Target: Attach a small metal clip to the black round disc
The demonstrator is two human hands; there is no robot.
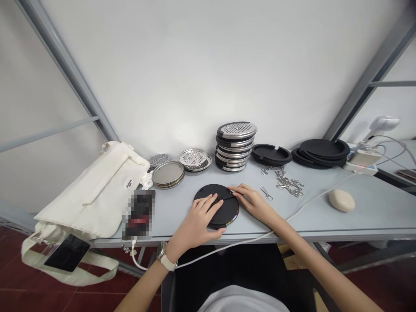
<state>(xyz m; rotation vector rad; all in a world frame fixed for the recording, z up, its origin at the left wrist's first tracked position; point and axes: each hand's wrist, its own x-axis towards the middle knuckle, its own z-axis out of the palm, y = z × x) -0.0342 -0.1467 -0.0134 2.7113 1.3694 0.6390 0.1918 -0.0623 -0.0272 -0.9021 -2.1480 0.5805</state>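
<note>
1 disc (229,209) pressed flat under splayed left hand (198,220); clip (232,191) pinched at its rim by right hand (255,203). Stack (234,152) looks assembled; loose clips (289,185), plates (167,173), covers (326,148) apparently left unfitted.

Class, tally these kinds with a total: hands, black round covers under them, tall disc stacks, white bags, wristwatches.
Left hand plus right hand: 2
Black round cover under them: 1
Tall disc stack: 1
White bag: 1
Wristwatch: 1
Total: 6

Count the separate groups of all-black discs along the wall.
2: the left group sits just right of the tall metal-topped stack; the right group lies farther right. Some discs within each may be hidden.
</note>
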